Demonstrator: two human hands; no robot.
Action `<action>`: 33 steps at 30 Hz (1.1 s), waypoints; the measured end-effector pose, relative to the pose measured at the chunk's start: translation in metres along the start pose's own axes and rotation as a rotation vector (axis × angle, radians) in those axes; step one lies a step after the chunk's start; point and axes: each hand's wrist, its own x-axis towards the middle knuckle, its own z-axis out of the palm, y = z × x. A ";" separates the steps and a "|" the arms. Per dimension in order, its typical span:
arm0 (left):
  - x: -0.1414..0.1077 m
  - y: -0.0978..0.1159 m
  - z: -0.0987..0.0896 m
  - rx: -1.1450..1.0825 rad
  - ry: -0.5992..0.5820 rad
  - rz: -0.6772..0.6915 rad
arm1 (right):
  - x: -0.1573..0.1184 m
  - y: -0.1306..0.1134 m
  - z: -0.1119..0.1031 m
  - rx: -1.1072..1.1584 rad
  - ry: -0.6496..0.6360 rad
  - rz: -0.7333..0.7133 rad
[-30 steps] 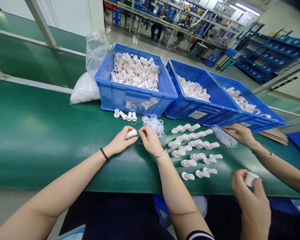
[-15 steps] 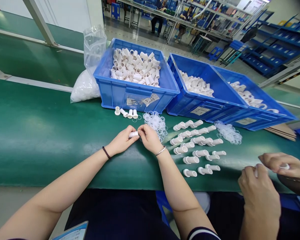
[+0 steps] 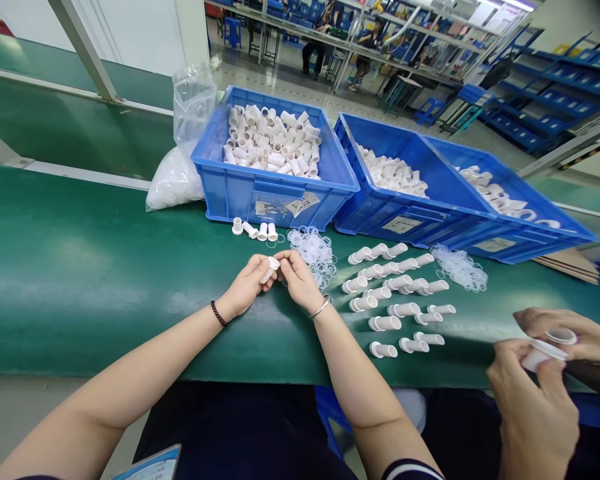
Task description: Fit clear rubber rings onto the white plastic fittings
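Note:
My left hand (image 3: 247,283) is closed around a white flanged plastic tube (image 3: 269,268), tilted with its wide collar end upward. Thumb and fingers of my right hand (image 3: 296,273) are pinched together beside the collar; whatever they hold is too small to make out. A heap of clear thin rings (image 3: 313,250) lies just behind my right hand. Beyond my left hand, several white flanged tubes (image 3: 263,231) stand or lie in a short row. To the right, many similar tubes (image 3: 384,323) stand in loose rows on the green table (image 3: 105,293).
Blue bins (image 3: 275,193) full of white parts line the table's back. A plastic bag (image 3: 177,177) of clear material leans at the left bin. At right, a co-worker's hands (image 3: 535,393) hold white tubes near a second ring heap (image 3: 460,268) and cardboard sheets (image 3: 570,263).
The tube in my left hand has turned from lying sideways to collar-up. My right fingers stay beside it. The co-worker's hands have tilted their parts so the open ends show.

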 end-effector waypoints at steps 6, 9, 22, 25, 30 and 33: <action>0.003 0.001 -0.003 -0.313 0.018 -0.137 | -0.001 -0.001 0.001 -0.077 0.021 -0.051; 0.005 -0.001 -0.006 -0.381 -0.007 -0.167 | 0.000 0.000 0.001 -0.016 0.005 -0.027; 0.006 0.007 -0.008 -0.423 0.135 -0.066 | -0.002 -0.002 0.006 -0.396 0.153 -0.392; 0.010 0.007 -0.011 -0.491 0.086 -0.100 | -0.002 -0.007 0.006 -0.624 0.108 -0.515; 0.008 0.005 -0.010 -0.296 -0.016 -0.082 | -0.009 -0.023 0.002 -0.671 0.228 -0.494; 0.008 0.002 -0.012 0.021 0.055 0.044 | -0.029 -0.040 -0.005 -0.651 0.322 -0.397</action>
